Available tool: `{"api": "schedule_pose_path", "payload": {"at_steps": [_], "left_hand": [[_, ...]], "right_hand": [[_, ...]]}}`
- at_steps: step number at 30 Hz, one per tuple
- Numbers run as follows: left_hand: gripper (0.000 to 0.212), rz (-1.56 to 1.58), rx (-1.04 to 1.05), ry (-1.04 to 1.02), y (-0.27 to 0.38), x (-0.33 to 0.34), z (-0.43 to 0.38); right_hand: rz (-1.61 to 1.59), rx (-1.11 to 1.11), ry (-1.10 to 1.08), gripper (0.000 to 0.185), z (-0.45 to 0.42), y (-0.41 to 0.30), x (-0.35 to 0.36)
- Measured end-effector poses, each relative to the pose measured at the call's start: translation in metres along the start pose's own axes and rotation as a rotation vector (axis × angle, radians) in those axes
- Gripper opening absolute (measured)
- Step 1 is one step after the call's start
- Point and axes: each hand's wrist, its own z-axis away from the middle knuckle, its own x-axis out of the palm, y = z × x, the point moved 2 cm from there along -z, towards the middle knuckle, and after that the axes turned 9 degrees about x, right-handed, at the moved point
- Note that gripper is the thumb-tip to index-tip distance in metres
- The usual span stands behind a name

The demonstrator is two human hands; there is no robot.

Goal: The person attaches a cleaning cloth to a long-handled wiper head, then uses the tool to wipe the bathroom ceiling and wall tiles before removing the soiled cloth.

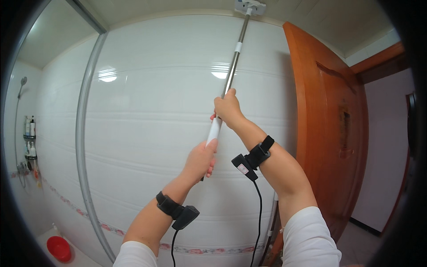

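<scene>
A flat mop with a metal telescopic pole [232, 68] slants up the picture in both my hands. My left hand [200, 160] wraps the white grip near the pole's lower end. Higher up, my right hand [228, 106] holds the metal part just above that grip. The flat mop head [250, 6], partly cut off by the top of the view, lies at the ceiling [186, 6] close to where it meets the white tiled wall [150, 93]. Its far side is hidden.
An open wooden door [327, 126] stands on the right. To the left, a metal frame [87, 110] borders a shower area with a shower head [23, 80], bottle shelves [30, 137] and a red basin [59, 248]. Black cables [260, 207] hang from my wrist straps.
</scene>
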Motion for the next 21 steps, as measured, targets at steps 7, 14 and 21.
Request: {"api": "schedule_pose_path", "payload": {"at_steps": [7,14,21], "left_hand": [[0.041,0.081,0.026,0.076,-0.005,0.005,0.010],[0.041,0.147,-0.038,-0.033,-0.006,0.014,0.004],[0.040,0.237,-0.060,-0.103,-0.005,0.024,0.001]], "right_hand": [[0.114,-0.075,-0.076,0.037,-0.003,0.000,0.012],[0.241,-0.016,-0.044,0.036,0.000,-0.006,0.004],[0.376,-0.004,0.010,0.034,-0.005,-0.003,0.000]]}}
